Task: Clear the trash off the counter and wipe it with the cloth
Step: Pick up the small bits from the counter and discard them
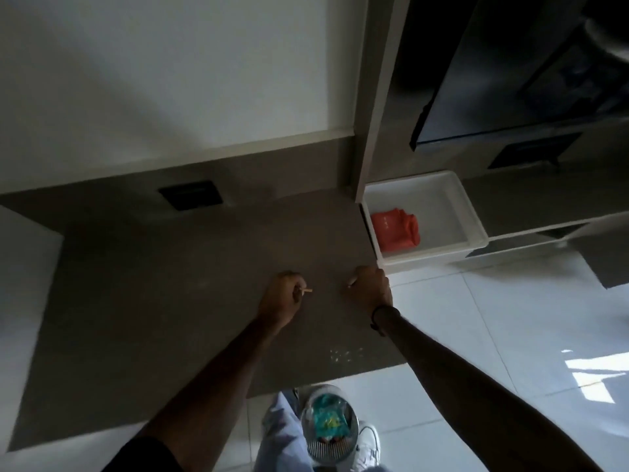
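Small tan scrap [308, 290] at frame centre, pinched in the curled fingers of the left hand [284, 296]; one end pokes out to the right, just above the grey-brown counter [153, 284]. Second pale bit [350, 285] sits at the fingertips of the right hand [371, 287], whose fingers are closed into a loose fist (too blurred to tell if it is truly gripped). Dark band [381, 315] on the right wrist. Both hands low over the counter, near each other but apart.

Scatter of whitish crumbs [345, 356] on the counter, lower right of the hands, close to the front edge.

Red-orange cloth [394, 231], bunched, lies in the left part of a white tray [473, 219] at right of centre, at the counter's right end.

Bottom centre: small bin [328, 425] on the white tiled floor [476, 335], teal wrapper inside, beside the person's pale trouser leg [279, 434] and white shoe [369, 442].

Dark socket plate [190, 194] on the backsplash, upper left of centre.
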Demonstrator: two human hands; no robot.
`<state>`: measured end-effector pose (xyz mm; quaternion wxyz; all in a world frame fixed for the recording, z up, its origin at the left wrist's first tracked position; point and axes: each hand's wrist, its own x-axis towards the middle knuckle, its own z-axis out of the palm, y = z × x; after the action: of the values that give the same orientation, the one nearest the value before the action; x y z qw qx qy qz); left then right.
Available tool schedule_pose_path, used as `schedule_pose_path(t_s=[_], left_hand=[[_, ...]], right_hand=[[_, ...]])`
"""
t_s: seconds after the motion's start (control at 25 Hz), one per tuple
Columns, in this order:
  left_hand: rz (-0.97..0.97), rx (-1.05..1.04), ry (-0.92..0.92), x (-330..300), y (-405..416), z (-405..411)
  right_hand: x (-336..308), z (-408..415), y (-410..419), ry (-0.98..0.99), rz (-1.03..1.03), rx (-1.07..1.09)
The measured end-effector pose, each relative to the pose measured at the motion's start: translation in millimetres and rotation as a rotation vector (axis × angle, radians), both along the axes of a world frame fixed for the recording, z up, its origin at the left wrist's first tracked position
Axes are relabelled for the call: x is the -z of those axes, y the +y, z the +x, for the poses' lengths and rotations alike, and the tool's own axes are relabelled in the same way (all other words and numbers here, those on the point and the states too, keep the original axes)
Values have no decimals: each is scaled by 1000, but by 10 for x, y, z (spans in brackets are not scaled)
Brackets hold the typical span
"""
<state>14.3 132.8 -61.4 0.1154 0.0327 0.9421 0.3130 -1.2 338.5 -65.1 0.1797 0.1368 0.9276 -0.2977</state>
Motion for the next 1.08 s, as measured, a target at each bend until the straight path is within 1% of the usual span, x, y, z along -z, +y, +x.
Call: schedule_pose_path(t_s=[0.04, 0.08, 0.12, 0.16, 0.2, 0.32, 0.4, 0.48, 0.6, 0.68, 0.8, 0.96, 1.08], left_hand=[[-7, -104, -4, -161, 0, 580], [12, -192, 39, -280, -14, 1238], [14, -184, 59, -188, -26, 1315], [36, -196, 32, -172, -33, 1530], [37, -197, 23, -188, -57, 1791], [15, -120, -4, -134, -79, 1869], [-19, -63, -42, -96, -48, 2029], [-81, -28, -62, 6, -47, 2367], [-133, 42, -119, 179, -58, 2716], [-156, 80, -153, 251, -98, 2823], [-174, 107, -140, 243, -218, 2812], [-144, 82, -44, 87, -348, 2610], [-80, 78, -7, -61, -326, 2315]], right_hand=[[-168, 415, -12, 20, -32, -99], [-302, 899, -30, 41, -57, -188], [-251, 951, -14, 56, -91, -165], [-261, 1142, -46, 60, -138, -160], [-270, 1393, -87, 91, -160, -201], [-190, 1581, -63, 193, -241, -207], [-124, 1739, -33, 241, -258, -269], [-64, 2057, -38, 188, -229, -310], [42, 2422, -67, 80, -180, -312], [45, 2546, -117, 29, -141, -287], [8, 2601, -164, 31, -84, -207], [-110, 2569, -144, 104, -44, -137], [-255, 2400, -72, 187, -35, -49]])
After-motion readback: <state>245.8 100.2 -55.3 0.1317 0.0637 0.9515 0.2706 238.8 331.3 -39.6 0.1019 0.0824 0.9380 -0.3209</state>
